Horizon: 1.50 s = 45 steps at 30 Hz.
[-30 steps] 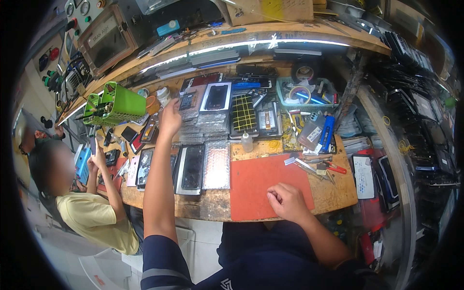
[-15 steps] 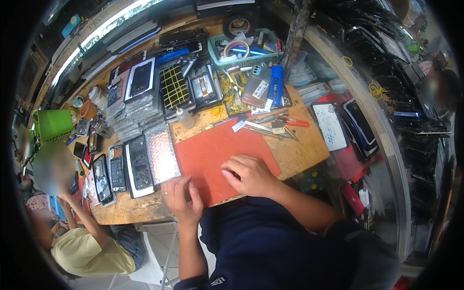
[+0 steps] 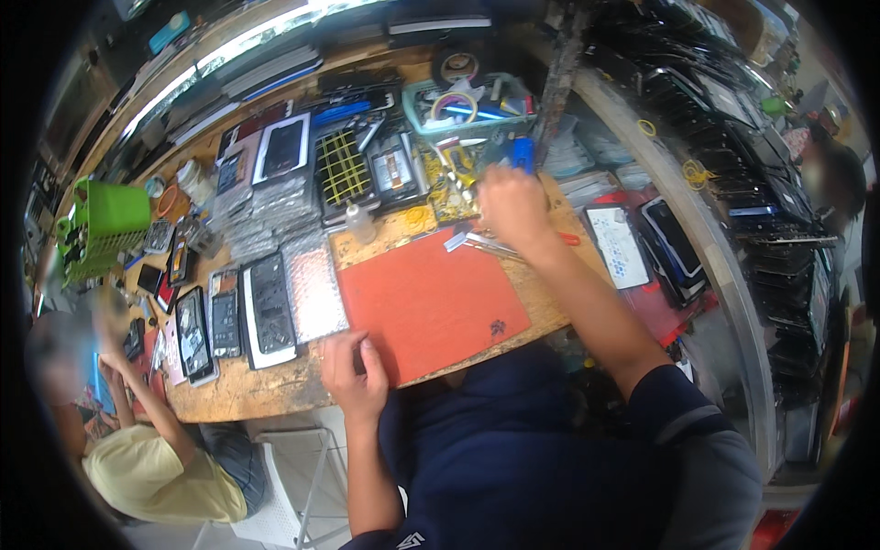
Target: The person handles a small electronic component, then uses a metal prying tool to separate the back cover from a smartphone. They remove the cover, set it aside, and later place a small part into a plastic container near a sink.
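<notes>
While the right hand (image 3: 510, 206) reaches with fingers curled, grip hidden, into the tools (image 3: 490, 246) just under it, it could knock the little bottle (image 3: 360, 223) beside it over, and the left hand (image 3: 356, 374) lies loosely bent on the red mat (image 3: 429, 302).

Cluttered wooden workbench (image 3: 257, 394) under a bright strip light (image 3: 229, 50), dark shelving (image 3: 733, 137) at right, white plastic chair (image 3: 293, 495) on pale floor.
</notes>
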Each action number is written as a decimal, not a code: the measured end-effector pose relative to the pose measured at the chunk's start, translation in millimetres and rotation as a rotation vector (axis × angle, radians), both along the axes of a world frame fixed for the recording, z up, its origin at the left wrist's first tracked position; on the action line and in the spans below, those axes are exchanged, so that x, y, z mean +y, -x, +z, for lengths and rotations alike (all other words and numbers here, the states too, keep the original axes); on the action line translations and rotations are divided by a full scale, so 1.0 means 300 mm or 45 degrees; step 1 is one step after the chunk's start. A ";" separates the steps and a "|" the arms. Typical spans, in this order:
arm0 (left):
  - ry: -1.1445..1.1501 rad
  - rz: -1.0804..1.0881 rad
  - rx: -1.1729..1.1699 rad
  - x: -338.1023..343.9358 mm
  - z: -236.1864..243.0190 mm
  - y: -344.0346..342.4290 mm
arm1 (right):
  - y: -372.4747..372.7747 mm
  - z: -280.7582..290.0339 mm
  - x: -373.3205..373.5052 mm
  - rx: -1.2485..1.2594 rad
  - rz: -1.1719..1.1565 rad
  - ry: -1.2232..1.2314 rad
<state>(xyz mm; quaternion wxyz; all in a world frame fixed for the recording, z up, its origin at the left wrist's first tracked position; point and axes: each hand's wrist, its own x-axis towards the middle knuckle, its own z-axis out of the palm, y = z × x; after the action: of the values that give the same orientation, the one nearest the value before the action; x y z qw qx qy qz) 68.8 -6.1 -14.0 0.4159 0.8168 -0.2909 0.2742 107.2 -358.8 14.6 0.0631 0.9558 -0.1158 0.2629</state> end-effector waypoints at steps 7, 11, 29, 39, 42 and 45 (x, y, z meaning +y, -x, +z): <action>0.079 -0.008 0.083 0.005 -0.012 -0.006 | 0.108 0.221 -0.061 -0.801 0.117 -0.375; -0.016 0.065 0.102 0.004 0.006 0.000 | 0.277 0.189 0.086 -0.614 0.418 -1.042; -0.404 -0.312 0.361 -0.041 0.067 0.044 | 0.528 -0.060 0.331 -0.081 0.890 -0.857; -0.959 -0.869 0.252 -0.254 0.191 -0.112 | 0.682 0.009 0.044 -0.369 0.271 -0.436; -0.806 -0.724 0.196 -0.275 0.151 -0.069 | 0.847 -0.001 -0.125 0.017 -0.157 -0.299; -0.584 -0.653 0.249 -0.269 0.109 -0.053 | 0.910 -0.049 -0.224 0.164 -0.170 -0.401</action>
<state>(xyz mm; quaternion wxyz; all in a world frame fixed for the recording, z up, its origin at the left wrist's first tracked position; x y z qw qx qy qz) 84.8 -86.7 18.8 0.3031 0.8116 -0.4993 0.0088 -165.8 -426.0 0.0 -0.0629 0.9588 -0.2145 0.1751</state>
